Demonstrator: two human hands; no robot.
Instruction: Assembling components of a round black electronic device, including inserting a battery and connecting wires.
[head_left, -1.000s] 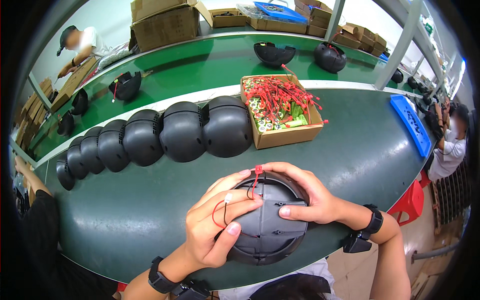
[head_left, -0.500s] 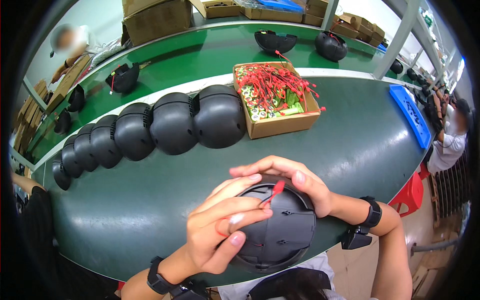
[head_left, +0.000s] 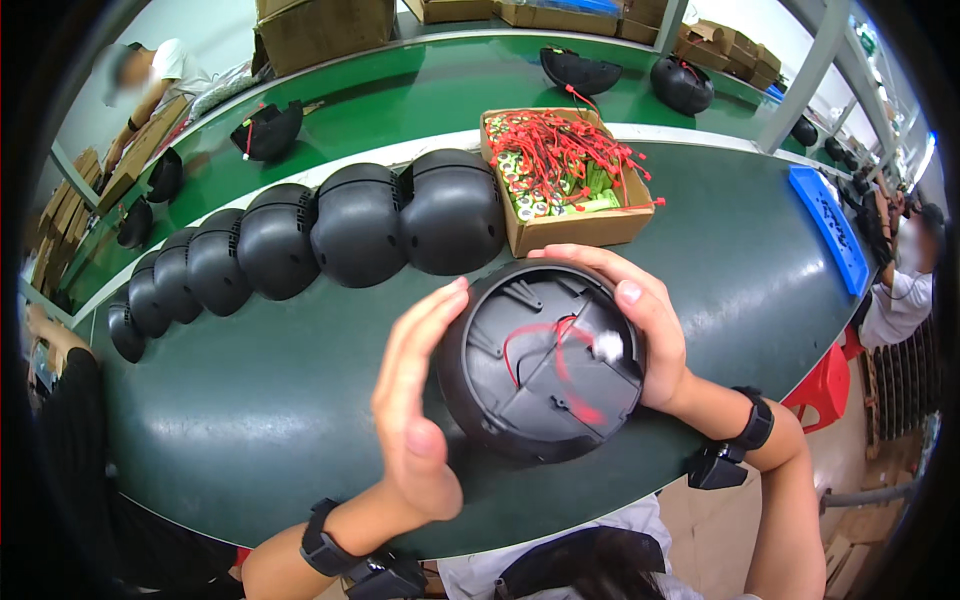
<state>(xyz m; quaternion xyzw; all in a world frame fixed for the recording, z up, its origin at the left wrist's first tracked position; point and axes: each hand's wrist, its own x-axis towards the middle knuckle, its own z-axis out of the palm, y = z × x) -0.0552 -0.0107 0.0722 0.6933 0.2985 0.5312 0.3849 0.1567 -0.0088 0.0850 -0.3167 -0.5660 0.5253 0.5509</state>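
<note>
A round black plastic housing (head_left: 490, 395) is tilted on the green table in front of me, its open side with inner ribs and a flat panel facing me. Loose red and black wires with a white connector (head_left: 607, 347) lie inside; one red wire end is smeared by motion. My right hand (head_left: 650, 320) curves around the housing's far right side and grips it. On the other side is my left hand (head_left: 415, 400), fingers stretched out and thumb apart, its fingertips close to the rim; whether they touch it I cannot tell.
Several black domed shells (head_left: 360, 225) stand in a row at left. Beside them, a cardboard box (head_left: 580, 232) holds green battery packs with red leads. A blue tray (head_left: 830, 230) lies at right. More shells (head_left: 580, 72) sit on the green conveyor behind. People work at both sides.
The housing has moved away from me, toward the box, and tipped. My left hand has let go of the wires and opened out; they now lie inside the housing. My right hand stays on it.
</note>
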